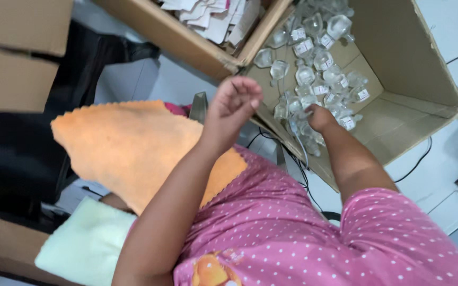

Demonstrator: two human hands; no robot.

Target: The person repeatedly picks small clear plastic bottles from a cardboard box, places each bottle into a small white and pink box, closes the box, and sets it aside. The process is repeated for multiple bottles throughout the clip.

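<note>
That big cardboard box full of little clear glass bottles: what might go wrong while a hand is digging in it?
The right hand is buried among loose small clear glass bottles in the open brown cardboard box; knocking them together might chip one. A thin dark cable runs under the box and could snag if it shifts. The left hand hovers loosely curled above the box edge, steadying nothing.

You have one view only, from the camera on your head, tilted steeply down over your pink dotted sleeves (314,233). It sits close to your arms and faces forward into the open brown cardboard box (409,63) ahead, with the orange cloth (123,143) on your lap at the left.
</note>
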